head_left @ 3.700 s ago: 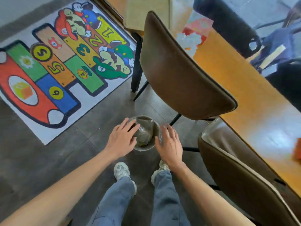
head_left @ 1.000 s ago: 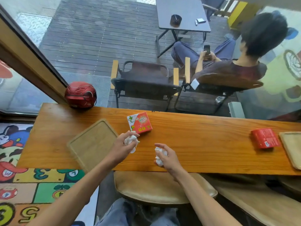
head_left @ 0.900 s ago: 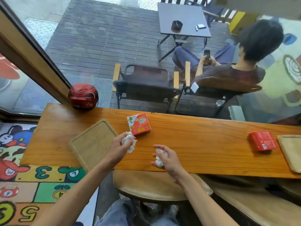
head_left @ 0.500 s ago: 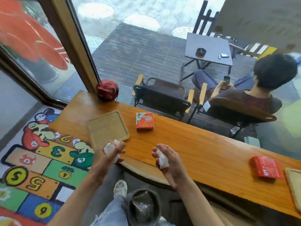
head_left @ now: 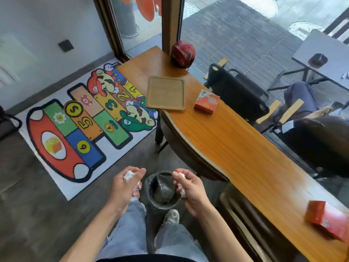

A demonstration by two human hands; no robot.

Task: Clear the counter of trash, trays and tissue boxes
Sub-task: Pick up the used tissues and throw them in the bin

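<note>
Two crumpled tissues, one per hand: left hand (head_left: 125, 188) curled round the left tissue (head_left: 129, 175), right hand (head_left: 190, 188) round the right tissue (head_left: 181, 186), both at lower centre. One bin (head_left: 151, 193) between them, dark liner inside. On the counter (head_left: 236, 148): one tray (head_left: 165, 93) upper centre; two tissue boxes (head_left: 206, 101) (head_left: 327, 219), well apart.

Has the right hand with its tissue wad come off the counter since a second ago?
Yes. The right hand has moved from above the counter edge back and down to beside the bin on the floor.
</note>
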